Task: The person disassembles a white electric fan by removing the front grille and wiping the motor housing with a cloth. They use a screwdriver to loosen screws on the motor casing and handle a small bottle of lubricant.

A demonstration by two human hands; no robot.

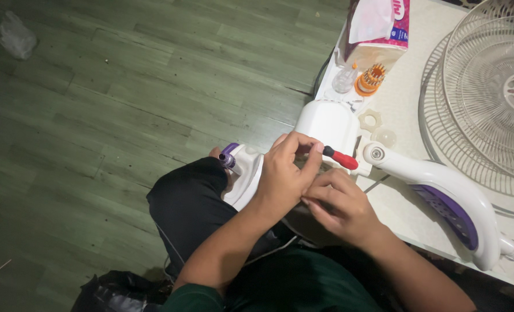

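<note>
- Far left, there's a crumpled bit of clear plastic [16, 36] lying on the green wood-look floor [124, 104], well apart from everything else.
- Bottom left, a dark bag [115, 292] sits on the floor just beside the person's knee.
- The left hand [286, 170] is curled with the fingers wrapped narrow around the red-handled screwdriver [341, 158], thumb pressed near the black collar of the handle.
- That screwdriver lies roughly level, its red end pointing right, right over the white fan motor housing [326, 124] that rests in the person's lap against the table edge. Can't see the tip, the hand hides it.
- The right hand [341, 205] is just below, touching the left hand; fingers bent and close together. Can't tell if it's pinching anything.
- On the white table [404, 104]: an orange bit holder [371, 79], a small clear bottle [345, 79] and a tissue pack [378, 26] behind them.
- Next, the white and purple fan stand [442, 193] lies on its side.
- Far right, two wire fan grilles [488, 98] stacked flat.
</note>
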